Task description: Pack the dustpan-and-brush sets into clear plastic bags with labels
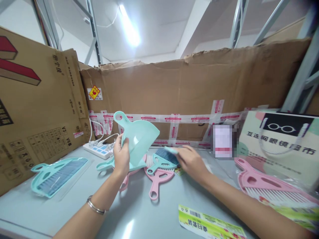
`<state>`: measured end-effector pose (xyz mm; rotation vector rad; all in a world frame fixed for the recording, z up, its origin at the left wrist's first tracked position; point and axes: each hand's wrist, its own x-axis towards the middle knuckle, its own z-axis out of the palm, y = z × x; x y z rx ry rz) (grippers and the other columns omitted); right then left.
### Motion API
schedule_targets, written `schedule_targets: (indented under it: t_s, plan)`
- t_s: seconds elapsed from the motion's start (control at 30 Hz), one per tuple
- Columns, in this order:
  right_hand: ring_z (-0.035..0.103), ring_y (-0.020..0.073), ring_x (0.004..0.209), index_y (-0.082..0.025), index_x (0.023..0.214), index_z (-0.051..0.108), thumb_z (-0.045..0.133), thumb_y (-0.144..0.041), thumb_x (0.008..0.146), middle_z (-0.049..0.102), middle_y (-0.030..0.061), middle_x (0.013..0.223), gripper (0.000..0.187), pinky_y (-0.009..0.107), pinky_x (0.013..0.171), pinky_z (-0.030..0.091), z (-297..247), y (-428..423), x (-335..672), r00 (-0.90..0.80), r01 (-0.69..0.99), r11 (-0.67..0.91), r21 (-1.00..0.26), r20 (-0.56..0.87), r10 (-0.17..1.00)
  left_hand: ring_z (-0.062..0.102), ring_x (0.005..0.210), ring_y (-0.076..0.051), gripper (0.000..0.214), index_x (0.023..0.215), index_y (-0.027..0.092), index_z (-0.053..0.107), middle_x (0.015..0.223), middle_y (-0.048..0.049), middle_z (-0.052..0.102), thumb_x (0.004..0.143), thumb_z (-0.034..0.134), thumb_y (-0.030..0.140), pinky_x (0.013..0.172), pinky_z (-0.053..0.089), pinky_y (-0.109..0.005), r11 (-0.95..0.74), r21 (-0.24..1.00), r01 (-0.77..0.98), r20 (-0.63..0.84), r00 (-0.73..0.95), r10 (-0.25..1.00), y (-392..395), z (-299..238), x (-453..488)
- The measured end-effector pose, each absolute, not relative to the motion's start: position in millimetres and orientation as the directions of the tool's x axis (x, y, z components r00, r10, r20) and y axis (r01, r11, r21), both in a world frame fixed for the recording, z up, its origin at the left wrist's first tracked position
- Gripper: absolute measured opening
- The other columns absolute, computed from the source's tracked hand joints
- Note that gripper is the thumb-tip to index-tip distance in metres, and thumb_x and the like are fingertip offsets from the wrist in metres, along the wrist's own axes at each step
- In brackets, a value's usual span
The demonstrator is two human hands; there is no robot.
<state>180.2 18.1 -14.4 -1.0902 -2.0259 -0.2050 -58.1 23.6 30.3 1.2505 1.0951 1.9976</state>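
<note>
My left hand (pixel 122 154) is closed around a mint-green dustpan (pixel 141 137), held tilted above the table with its ring handle up. My right hand (pixel 190 162) pinches the mint edge of a hand brush (pixel 171 150) with dark blue bristles; my fingers hide part of it. Just below lies another mint brush (pixel 161 163), partly over a pink brush (pixel 159 181) with white bristles. Behind my left wrist, a second mint dustpan (pixel 106 164) shows its ring handle on the table. Pink plastic also shows under it, mostly hidden.
At left lies a bagged mint dustpan-and-brush set (pixel 58 176). A bagged pink set (pixel 267 181) rests at right before a printed paper bag (pixel 281 146). A green-yellow label card (pixel 209 224) lies near the front. A power strip (pixel 98 151) and large cardboard boxes (pixel 154 86) stand behind.
</note>
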Motion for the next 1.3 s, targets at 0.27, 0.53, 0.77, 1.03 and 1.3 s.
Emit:
schedule_targets:
  t_s: [0.27, 0.53, 0.77, 1.03, 1.3]
  plan:
    - [0.056, 0.0145, 0.059, -0.022, 0.092, 0.043, 0.059, -0.046, 0.073, 0.063, -0.0007, 0.070, 0.034, 0.027, 0.055, 0.044, 42.8, -14.0, 176.2, -0.081, 0.152, 0.461, -0.874, 0.454, 0.887, 0.055, 0.104, -0.020, 0.037, 0.111, 0.026, 0.057, 0.115, -0.0031, 0.060, 0.074, 0.056, 0.024, 0.087, 0.042, -0.030, -0.357, 0.923, -0.143, 0.329, -0.188, 0.925, 13.0, 27.5, -44.1]
    - [0.056, 0.0174, 0.076, -0.020, 0.093, 0.054, 0.054, -0.034, 0.075, 0.059, 0.0028, 0.080, 0.023, 0.032, 0.071, 0.043, 14.3, -5.2, 157.6, 0.047, 0.430, 0.449, -0.783, 0.517, 0.855, 0.056, 0.103, -0.022, 0.043, 0.106, 0.021, 0.063, 0.108, -0.0062, 0.064, 0.070, 0.065, 0.045, 0.086, 0.042, -0.031, -0.003, 0.986, -0.167, 0.047, 0.263, 0.964, -21.6, 13.3, -1.6]
    - [0.057, 0.0151, 0.067, -0.018, 0.080, 0.051, 0.060, -0.034, 0.065, 0.059, 0.0010, 0.072, 0.023, 0.028, 0.062, 0.046, 40.0, -7.0, 177.7, -0.187, 0.130, 0.219, -0.967, 0.193, 0.963, 0.059, 0.094, -0.021, 0.042, 0.102, 0.021, 0.064, 0.096, -0.0047, 0.067, 0.070, 0.063, 0.049, 0.083, 0.042, -0.032, 0.059, 0.982, -0.179, -0.005, 0.287, 0.958, -17.2, 7.6, -5.0]
    - [0.042, 0.0100, 0.039, -0.022, 0.092, 0.055, 0.053, -0.035, 0.070, 0.042, -0.0073, 0.047, 0.025, 0.023, 0.039, 0.034, 66.5, -13.8, 198.0, -0.192, -0.065, 0.036, -0.997, 0.048, 0.980, 0.060, 0.082, -0.019, 0.039, 0.100, 0.022, 0.064, 0.088, -0.0034, 0.068, 0.071, 0.062, 0.048, 0.072, 0.044, -0.027, 0.038, 0.988, -0.151, -0.006, 0.211, 0.978, -16.8, 13.9, -10.2]
    - [0.024, 0.0050, 0.033, -0.022, 0.051, 0.045, 0.075, -0.045, 0.054, 0.033, -0.0095, 0.032, 0.038, 0.022, 0.037, 0.020, 96.4, -31.6, 211.8, -0.213, 0.147, 0.300, -0.942, 0.266, 0.940, 0.060, 0.071, -0.016, 0.035, 0.093, 0.021, 0.065, 0.082, -0.0021, 0.067, 0.069, 0.064, 0.047, 0.065, 0.045, -0.025, 0.039, 0.975, -0.218, 0.002, 0.183, 0.983, -9.1, 11.1, -14.8]
